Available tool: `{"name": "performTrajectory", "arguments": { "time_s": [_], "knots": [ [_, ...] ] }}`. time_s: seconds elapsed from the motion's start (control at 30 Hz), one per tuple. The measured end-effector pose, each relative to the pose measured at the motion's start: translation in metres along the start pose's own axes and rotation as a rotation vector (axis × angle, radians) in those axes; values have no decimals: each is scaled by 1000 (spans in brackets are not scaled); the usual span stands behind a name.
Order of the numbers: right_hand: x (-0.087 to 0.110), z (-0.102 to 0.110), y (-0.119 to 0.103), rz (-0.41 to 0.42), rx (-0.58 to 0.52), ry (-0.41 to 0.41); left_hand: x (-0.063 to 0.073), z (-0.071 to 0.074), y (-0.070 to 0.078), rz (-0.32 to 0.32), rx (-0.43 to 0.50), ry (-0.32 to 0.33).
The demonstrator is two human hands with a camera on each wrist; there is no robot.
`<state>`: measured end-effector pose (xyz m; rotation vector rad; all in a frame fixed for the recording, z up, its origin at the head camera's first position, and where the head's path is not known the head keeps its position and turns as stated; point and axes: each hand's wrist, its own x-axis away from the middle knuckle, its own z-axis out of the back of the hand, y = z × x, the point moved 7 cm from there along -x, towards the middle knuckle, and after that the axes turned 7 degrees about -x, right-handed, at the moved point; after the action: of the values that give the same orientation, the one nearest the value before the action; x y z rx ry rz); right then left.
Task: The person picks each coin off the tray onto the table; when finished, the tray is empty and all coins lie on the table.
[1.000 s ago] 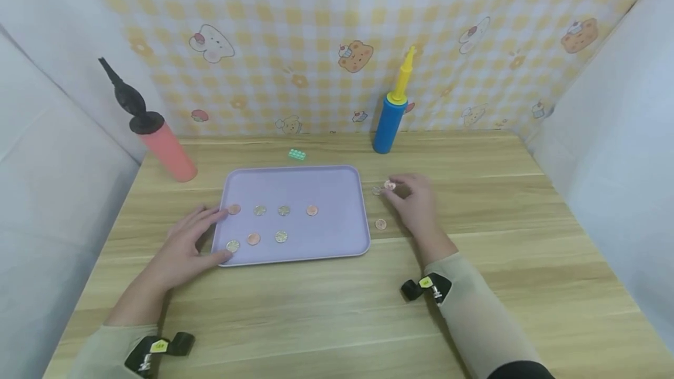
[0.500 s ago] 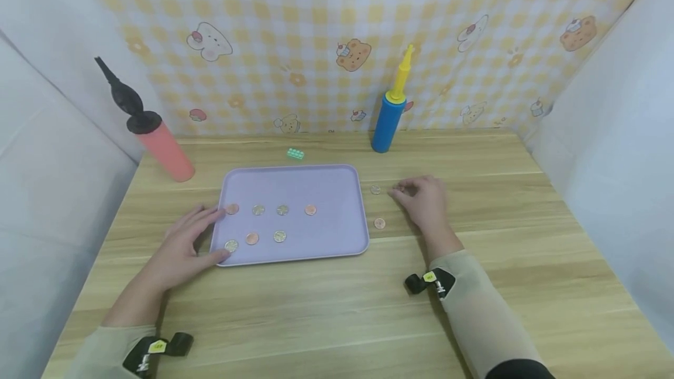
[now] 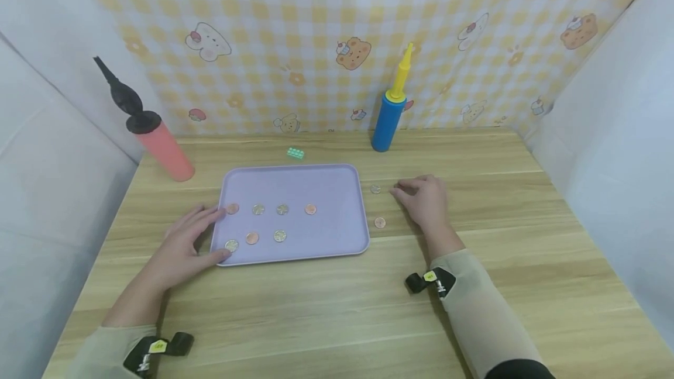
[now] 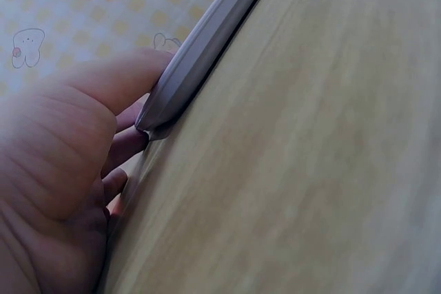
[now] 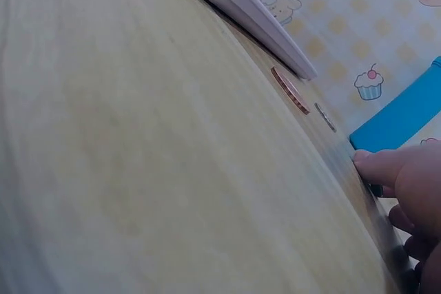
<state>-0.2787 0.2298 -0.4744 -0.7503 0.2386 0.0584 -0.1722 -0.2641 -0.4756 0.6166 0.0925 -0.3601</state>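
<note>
The left hand [image 3: 181, 247] rests with thumb and forefinger spread wide across the left edge of the lavender tray [image 3: 329, 189], which bears seven coins [image 3: 280, 236]. Right of the tray, the right hand [image 3: 423, 200] pinches a mostly hidden coin [image 5: 375, 189], thumb and forefinger nearly together, beside a silvery coin [image 3: 375, 189] and a copper-coloured coin [image 3: 380, 223] on the wood-grain table [image 3: 316, 314].

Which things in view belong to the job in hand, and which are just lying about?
Part of the job, it seems:
Lilac rectangular tray, left hand resting at its edge
Seven round metal coins on the tray
Two more round metal coins beside it, near the right hand

Just lying about, apparently:
Pink cylinder with black top
Blue cylinder with yellow nozzle
Small green studded block
</note>
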Motion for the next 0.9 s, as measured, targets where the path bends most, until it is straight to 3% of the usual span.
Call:
{"name": "performTrajectory", "arguments": {
  "time_s": [0.27, 0.53, 0.77, 0.9],
  "knots": [
    [0, 5, 6, -51, 11, 40, -1, 0, 0, -3, -14, 2],
    [2, 3, 7, -87, 8, 30, 1, 1, -1, 7, -7, 2],
    [2, 1, 7, -78, -1, 50, 3, 3, -2, 5, -15, 3],
    [2, 3, 7, -32, 5, 105, 0, 0, -2, -5, -17, 4]
  ]
}}
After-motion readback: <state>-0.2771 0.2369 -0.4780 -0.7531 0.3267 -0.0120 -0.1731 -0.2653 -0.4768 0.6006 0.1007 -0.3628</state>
